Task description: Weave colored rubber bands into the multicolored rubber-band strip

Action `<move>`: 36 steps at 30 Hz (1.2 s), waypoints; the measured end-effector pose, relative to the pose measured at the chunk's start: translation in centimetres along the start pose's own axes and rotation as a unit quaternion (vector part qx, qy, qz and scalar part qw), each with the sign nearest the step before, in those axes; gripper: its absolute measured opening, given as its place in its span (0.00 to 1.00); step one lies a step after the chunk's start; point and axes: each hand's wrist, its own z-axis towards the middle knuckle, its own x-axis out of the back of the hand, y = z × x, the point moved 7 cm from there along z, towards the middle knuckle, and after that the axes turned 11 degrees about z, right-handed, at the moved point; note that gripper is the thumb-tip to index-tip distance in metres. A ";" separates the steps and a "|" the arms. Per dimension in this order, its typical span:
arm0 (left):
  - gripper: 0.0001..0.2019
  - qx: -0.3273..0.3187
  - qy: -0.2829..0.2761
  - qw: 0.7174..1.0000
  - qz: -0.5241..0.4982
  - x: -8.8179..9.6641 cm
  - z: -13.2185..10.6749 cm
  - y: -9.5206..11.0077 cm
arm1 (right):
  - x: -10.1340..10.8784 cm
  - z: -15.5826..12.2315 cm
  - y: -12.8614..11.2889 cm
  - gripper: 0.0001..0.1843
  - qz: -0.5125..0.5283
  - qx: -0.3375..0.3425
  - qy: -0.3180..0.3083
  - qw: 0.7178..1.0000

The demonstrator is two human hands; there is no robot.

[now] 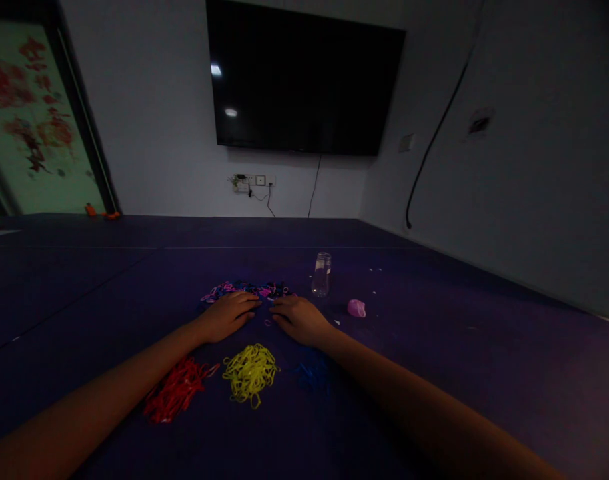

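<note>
My left hand (pixel 229 317) lies with its fingers stretched out at the near edge of a mixed heap of pink and dark rubber bands (pixel 234 288). Opposite it, my right hand (pixel 299 320) rests fingers extended by the heap's right end. Neither hand visibly grips anything. A single pink band (pixel 267 323) lies between them. Nearer to me are a pile of yellow rubber bands (pixel 251 373), a red pile (pixel 179 390) partly behind my left forearm, and a dim blue pile (pixel 314 373) beside my right forearm.
A transparent jar (pixel 321 275) stands upright without a lid beyond my right hand. Right of it sits a small pink crumpled-looking object (pixel 356 308). Small white scraps dot the purple tabletop (pixel 434 347). A dark television (pixel 304 80) hangs on the wall behind.
</note>
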 end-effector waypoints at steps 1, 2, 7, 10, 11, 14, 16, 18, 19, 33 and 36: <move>0.17 0.001 -0.001 1.000 0.001 0.0 0.0 0.0 | 0.0 0.0 0.0 0.16 0.000 0.002 0.000 1.000; 0.17 0.002 -0.002 1.000 0.002 0.0 0.0 0.0 | -0.1 0.0 0.0 0.16 0.001 0.005 -0.001 1.000; 0.17 0.005 -0.008 1.000 0.006 -0.1 0.0 -0.1 | -0.2 0.1 0.2 0.16 0.006 0.006 0.004 1.000; 0.17 0.003 -0.005 1.000 0.006 -0.1 0.0 -0.1 | -0.2 0.1 0.2 0.16 0.004 0.005 0.002 1.000; 0.17 0.001 -0.003 1.000 0.006 0.0 0.0 0.0 | -0.2 0.1 0.2 0.16 0.004 0.007 0.000 1.000; 0.17 0.000 0.004 1.000 0.004 0.1 0.0 0.0 | -0.2 0.1 0.2 0.15 0.004 0.007 -0.001 1.000; 0.17 0.004 0.004 1.000 0.005 0.1 0.0 0.0 | -0.2 0.0 0.2 0.15 0.002 0.005 -0.001 1.000; 0.17 0.008 0.003 1.000 0.005 0.0 0.0 -0.1 | -0.2 0.0 0.3 0.16 0.000 0.002 -0.002 1.000; 0.17 0.008 0.004 1.000 0.004 0.0 0.0 -0.1 | -0.2 0.0 0.3 0.16 0.000 0.000 -0.002 1.000; 0.17 0.009 0.020 1.000 -0.011 0.0 -0.2 -0.3 | -0.2 0.1 0.1 0.15 0.003 0.000 -0.002 1.000; 0.17 0.008 0.017 1.000 -0.013 0.0 -0.2 -0.2 | 0.0 0.1 0.0 0.15 0.007 0.000 0.001 1.000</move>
